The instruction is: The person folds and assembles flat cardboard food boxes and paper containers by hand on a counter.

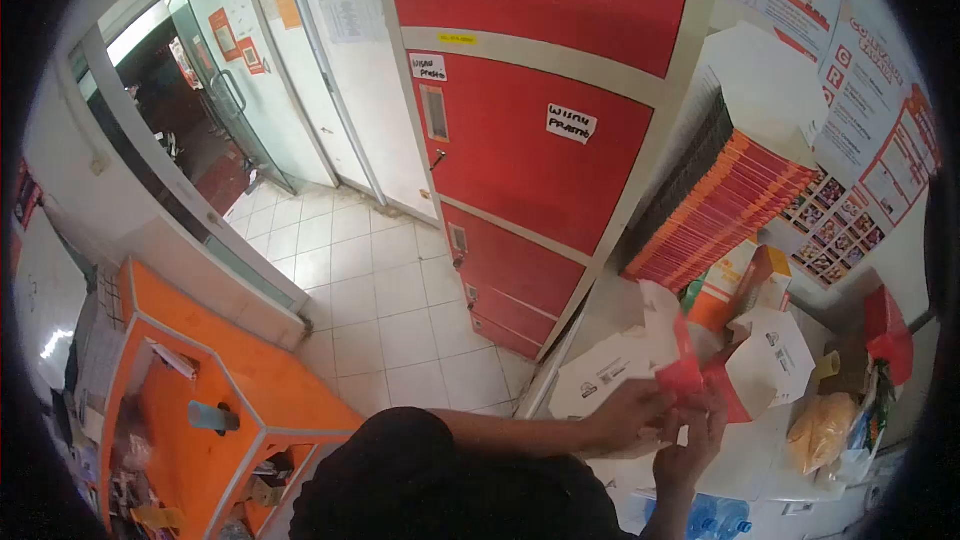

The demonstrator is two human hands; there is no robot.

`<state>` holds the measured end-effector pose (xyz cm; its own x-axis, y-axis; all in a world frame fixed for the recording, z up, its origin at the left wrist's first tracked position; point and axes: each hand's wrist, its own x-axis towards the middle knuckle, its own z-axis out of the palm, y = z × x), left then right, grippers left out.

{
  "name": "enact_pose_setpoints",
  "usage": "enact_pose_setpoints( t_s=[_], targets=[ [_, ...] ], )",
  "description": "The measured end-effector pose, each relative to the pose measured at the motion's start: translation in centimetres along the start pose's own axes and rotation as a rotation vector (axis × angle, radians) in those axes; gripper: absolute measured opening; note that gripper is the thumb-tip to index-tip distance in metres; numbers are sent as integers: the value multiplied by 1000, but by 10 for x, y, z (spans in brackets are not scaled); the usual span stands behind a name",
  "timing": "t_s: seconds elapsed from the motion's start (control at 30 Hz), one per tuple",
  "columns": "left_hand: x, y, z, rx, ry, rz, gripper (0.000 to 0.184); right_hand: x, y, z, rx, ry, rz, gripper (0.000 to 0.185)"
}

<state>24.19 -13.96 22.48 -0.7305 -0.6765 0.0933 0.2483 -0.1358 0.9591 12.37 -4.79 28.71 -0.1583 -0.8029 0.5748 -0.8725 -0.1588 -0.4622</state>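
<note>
A red and white cardboard box (pixel 739 377), partly folded with its white flaps spread out, is in front of me on the white table (pixel 590 340). My left hand (pixel 632 417) reaches in from the left and has its fingers closed on the box's near edge. Close beside it, my right hand (pixel 695 432) comes up from below, fingers bent around the same edge. The fingertips of both hands nearly meet and partly hide what they grip. Behind the box rises a tall stack of flat red and white cartons (pixel 720 190).
Red lockers (pixel 540 140) stand beside the table. Small orange and white boxes (pixel 765 275) sit behind the work. To the right lies a plastic bag with orange-tan contents (pixel 820 432). Water bottles (pixel 715 517) are near the bottom. An orange cabinet (pixel 200 370) is at the left.
</note>
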Motion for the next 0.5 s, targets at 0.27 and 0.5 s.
enact_pose_setpoints(
  t_s=[0.27, 0.5],
  targets=[
    [-2, 22, -36, 403, -534, -42, 30, 0, -19, -8, 744, 148, 137, 55],
    [-47, 43, -45, 465, -428, -264, 48, -55, 22, -22, 329, -714, 135, 43]
  ],
)
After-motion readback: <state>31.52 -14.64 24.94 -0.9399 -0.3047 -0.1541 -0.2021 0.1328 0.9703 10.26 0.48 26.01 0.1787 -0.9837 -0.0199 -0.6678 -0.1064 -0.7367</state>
